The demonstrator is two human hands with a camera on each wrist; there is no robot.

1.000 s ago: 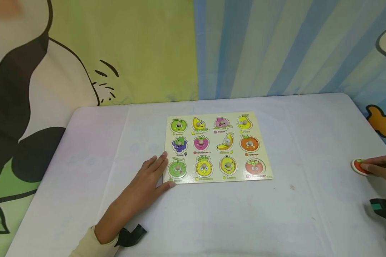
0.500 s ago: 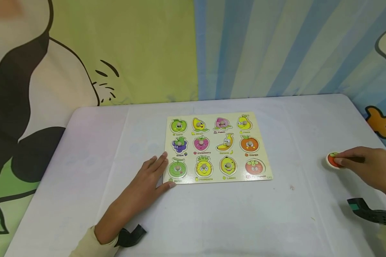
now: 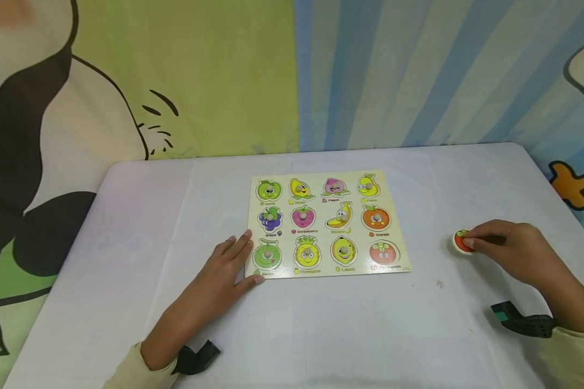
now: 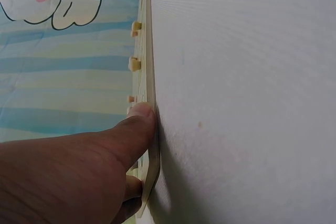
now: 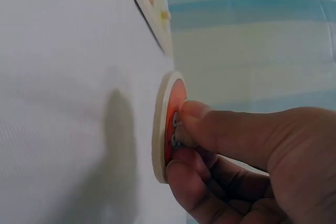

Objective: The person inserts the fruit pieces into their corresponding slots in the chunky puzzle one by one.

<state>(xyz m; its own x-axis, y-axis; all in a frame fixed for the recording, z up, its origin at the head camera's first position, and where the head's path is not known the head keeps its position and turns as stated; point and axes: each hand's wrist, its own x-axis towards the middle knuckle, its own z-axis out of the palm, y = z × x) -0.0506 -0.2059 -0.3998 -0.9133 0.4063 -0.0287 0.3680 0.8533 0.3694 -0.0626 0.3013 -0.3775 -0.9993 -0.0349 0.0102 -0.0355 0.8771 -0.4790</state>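
Observation:
A wooden fruit puzzle board (image 3: 323,273) lies on the table, its knobbed fruit pieces seated in rows. At its front right corner, the persimmon slot (image 3: 384,253) shows a printed picture and no knob. My left hand (image 3: 214,289) rests at the board's left edge, fingers extended along it and thumb (image 4: 137,129) at the front edge. To the right of the board, my right hand (image 3: 521,254) pinches a round red persimmon puzzle piece (image 5: 176,98) by its knob between thumb and fingers. That piece is held over the tabletop, casting a shadow, and its face is partly covered by the fingers.
A white cloth covers the table (image 3: 331,329). Behind it hangs a cartoon-printed backdrop (image 3: 199,75). Black straps with a jutting part sit on both wrists, such as the right wrist mount (image 3: 523,321).
My right hand has moved left across the table toward the board, carrying the persimmon piece, and its forearm has come into view. The left hand and the board have stayed put.

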